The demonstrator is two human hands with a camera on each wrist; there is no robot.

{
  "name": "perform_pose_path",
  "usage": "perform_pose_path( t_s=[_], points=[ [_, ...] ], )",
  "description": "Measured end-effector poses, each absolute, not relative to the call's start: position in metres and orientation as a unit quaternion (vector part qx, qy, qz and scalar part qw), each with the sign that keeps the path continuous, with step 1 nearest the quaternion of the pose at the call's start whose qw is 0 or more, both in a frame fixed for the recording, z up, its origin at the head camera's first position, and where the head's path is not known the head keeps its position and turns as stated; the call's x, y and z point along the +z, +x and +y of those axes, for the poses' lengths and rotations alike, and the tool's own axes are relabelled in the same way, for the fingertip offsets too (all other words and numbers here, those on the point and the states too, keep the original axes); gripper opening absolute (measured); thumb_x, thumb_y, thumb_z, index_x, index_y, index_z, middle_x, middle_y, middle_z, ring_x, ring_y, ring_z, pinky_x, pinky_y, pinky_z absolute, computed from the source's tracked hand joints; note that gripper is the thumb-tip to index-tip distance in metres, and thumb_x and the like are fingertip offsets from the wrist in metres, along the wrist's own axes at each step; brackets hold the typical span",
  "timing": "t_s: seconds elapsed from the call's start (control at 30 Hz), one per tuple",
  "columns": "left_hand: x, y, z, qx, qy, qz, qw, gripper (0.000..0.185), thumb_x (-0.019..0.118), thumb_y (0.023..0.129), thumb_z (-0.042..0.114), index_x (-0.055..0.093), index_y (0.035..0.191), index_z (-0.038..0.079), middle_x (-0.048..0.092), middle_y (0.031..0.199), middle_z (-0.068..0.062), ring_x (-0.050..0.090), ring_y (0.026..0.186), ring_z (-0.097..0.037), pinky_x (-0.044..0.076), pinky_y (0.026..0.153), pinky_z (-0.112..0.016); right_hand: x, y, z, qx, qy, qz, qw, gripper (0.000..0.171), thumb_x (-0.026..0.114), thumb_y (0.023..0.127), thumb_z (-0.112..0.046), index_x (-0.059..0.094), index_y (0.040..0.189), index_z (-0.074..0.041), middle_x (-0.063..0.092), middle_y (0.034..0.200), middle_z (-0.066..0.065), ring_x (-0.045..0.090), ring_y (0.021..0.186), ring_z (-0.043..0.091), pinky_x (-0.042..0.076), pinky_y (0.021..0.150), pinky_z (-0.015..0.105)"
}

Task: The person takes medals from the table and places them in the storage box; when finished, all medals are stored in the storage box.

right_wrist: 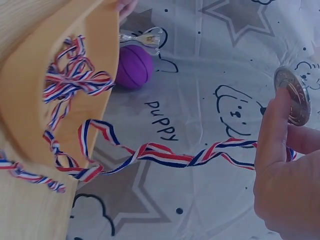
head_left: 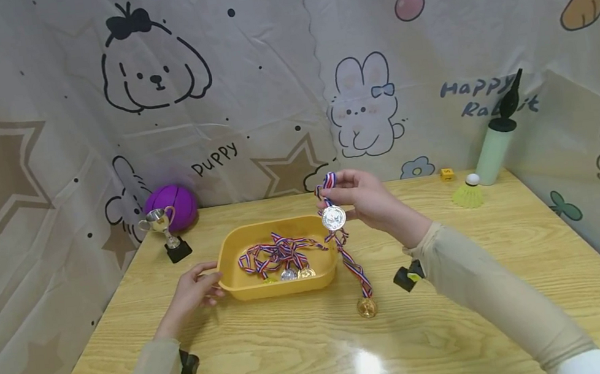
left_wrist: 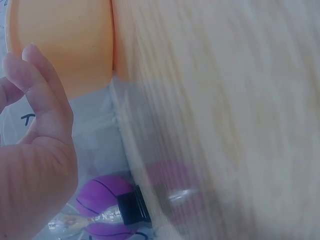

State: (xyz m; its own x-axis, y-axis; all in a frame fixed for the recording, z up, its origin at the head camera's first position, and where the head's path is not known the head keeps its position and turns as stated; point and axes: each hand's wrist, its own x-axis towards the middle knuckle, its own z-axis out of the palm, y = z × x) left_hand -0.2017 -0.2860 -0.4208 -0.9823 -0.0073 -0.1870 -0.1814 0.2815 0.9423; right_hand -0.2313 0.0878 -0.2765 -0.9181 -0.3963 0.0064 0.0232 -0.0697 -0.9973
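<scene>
Medals (head_left: 287, 273) in yellow tray (head_left: 228, 254)

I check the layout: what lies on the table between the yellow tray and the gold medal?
In the head view, only the twisted ribbon crosses that stretch, from the yellow tray to the gold medal.

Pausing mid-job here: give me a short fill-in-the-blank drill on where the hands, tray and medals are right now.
1. The right hand holds up a medal of ____ colour by its striped ribbon.
2. The left hand touches the ____ end of the yellow tray, as the person sees it.
3. A gold medal lies on the ____, outside the tray.
4. The small trophy stands beside a ____ ball.

Missing words: silver; left; table; purple
</scene>
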Motion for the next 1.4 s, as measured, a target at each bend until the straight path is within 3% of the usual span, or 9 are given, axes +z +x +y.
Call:
perform_pose_path(
  t_s=[0.33, 0.53, 0.63, 0.9, 1.07, 1.2, 1.4],
  points=[
    [-0.419, -0.200, -0.285, 0.599, -0.058, 0.796, 0.072, 0.050, 0.053, 0.096, 0.011, 0.038, 0.139, -0.006, 0.064, 0.071, 0.008, 0.064, 0.061, -0.006, 0.052, 0.052, -0.019, -0.271, -0.238, 0.054, -0.723, -0.118, 0.663, 0.157, 0.019, 0.055, 0.095, -0.002, 0.051, 0.113, 0.002, 0.065, 0.104, 0.013, 0.069, 0.081, 0.012, 0.059, 0.073, 0.035],
    [-0.416, -0.200, -0.282, 0.597, -0.057, 0.797, 0.074, 0.051, 0.054, 0.096, 0.013, 0.037, 0.140, -0.006, 0.065, 0.072, 0.007, 0.064, 0.062, -0.007, 0.052, 0.052, -0.020, -0.296, -0.250, 0.045, -0.711, -0.093, 0.677, 0.165, 0.018, 0.056, 0.095, -0.003, 0.053, 0.112, 0.003, 0.067, 0.093, 0.007, 0.068, 0.077, 0.011, 0.058, 0.066, 0.030],
    [-0.416, -0.201, -0.283, 0.596, -0.060, 0.798, 0.073, 0.051, 0.054, 0.096, 0.013, 0.038, 0.140, -0.006, 0.066, 0.072, 0.007, 0.064, 0.061, -0.006, 0.052, 0.051, -0.020, -0.310, -0.256, 0.041, -0.703, -0.078, 0.688, 0.164, 0.020, 0.056, 0.095, -0.004, 0.053, 0.114, 0.003, 0.067, 0.092, 0.005, 0.068, 0.077, 0.010, 0.059, 0.069, 0.031],
    [-0.420, -0.201, -0.285, 0.595, -0.060, 0.799, 0.071, 0.050, 0.054, 0.095, 0.012, 0.038, 0.139, -0.006, 0.066, 0.071, 0.007, 0.063, 0.060, -0.006, 0.052, 0.051, -0.020, -0.341, -0.264, 0.029, -0.696, -0.058, 0.695, 0.172, 0.016, 0.056, 0.094, -0.002, 0.054, 0.109, 0.004, 0.067, 0.098, 0.012, 0.069, 0.094, 0.029, 0.058, 0.081, 0.043],
    [-0.419, -0.201, -0.284, 0.595, -0.061, 0.798, 0.069, 0.050, 0.054, 0.095, 0.012, 0.038, 0.139, -0.006, 0.065, 0.071, 0.007, 0.063, 0.060, -0.006, 0.052, 0.051, -0.020, -0.358, -0.266, 0.025, -0.686, -0.057, 0.708, 0.160, 0.013, 0.059, 0.092, 0.000, 0.055, 0.104, 0.004, 0.067, 0.087, 0.009, 0.070, 0.076, 0.018, 0.059, 0.069, 0.036],
    [-0.420, -0.202, -0.286, 0.598, -0.062, 0.796, 0.071, 0.050, 0.054, 0.095, 0.012, 0.038, 0.139, -0.006, 0.066, 0.071, 0.007, 0.063, 0.060, -0.006, 0.052, 0.051, -0.019, -0.372, -0.267, 0.023, -0.651, -0.055, 0.743, 0.144, 0.010, 0.062, 0.090, -0.002, 0.056, 0.097, 0.003, 0.060, 0.076, 0.001, 0.058, 0.060, 0.008, 0.050, 0.049, 0.024],
    [-0.421, -0.201, -0.285, 0.600, -0.058, 0.795, 0.071, 0.051, 0.054, 0.096, 0.013, 0.037, 0.140, -0.006, 0.065, 0.071, 0.008, 0.063, 0.060, -0.006, 0.052, 0.051, -0.019, -0.383, -0.266, 0.019, -0.591, -0.051, 0.797, 0.112, 0.014, 0.065, 0.089, -0.006, 0.056, 0.097, 0.001, 0.055, 0.082, 0.003, 0.051, 0.065, 0.010, 0.047, 0.046, 0.022]
  ],
)
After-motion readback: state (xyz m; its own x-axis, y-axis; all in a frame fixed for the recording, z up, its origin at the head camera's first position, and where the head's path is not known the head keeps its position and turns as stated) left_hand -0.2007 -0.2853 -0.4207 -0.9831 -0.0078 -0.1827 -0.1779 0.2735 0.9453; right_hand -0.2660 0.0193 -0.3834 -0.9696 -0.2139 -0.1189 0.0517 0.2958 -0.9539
